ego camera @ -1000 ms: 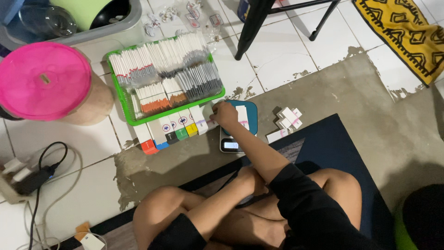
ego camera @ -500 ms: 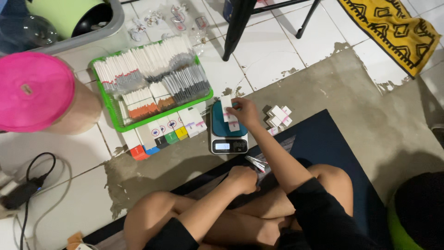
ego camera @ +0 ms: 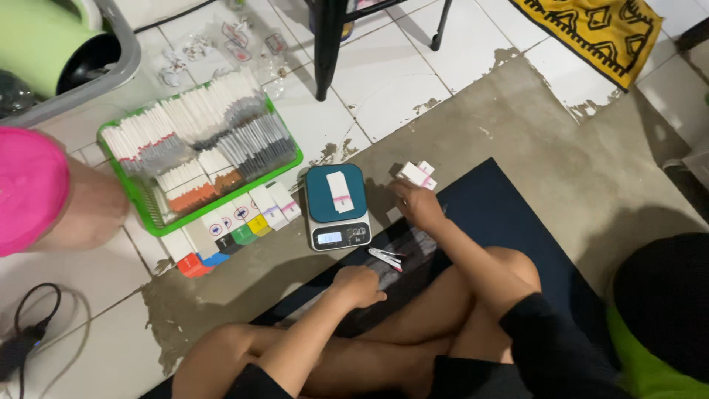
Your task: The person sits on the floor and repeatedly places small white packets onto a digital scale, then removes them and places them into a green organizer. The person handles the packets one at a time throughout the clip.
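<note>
We see a white tiled floor (ego camera: 399, 81) with a worn grey cement patch (ego camera: 561, 148), a dark mat (ego camera: 509, 222), a black chair leg (ego camera: 325, 52), and a yellow patterned rug (ego camera: 598, 29) far right.

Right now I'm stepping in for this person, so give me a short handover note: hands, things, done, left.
Left hand: closed fist resting on the dark mat, holding nothing visible.
Right hand: on the small white boxes piled beside the scale.
Scale: one white box lies on its teal platform.
Green tray: full of packed boxes; a row of colour-ended boxes lies in front.
Done: one box on the scale.
Left: the pile by the right hand.
</note>
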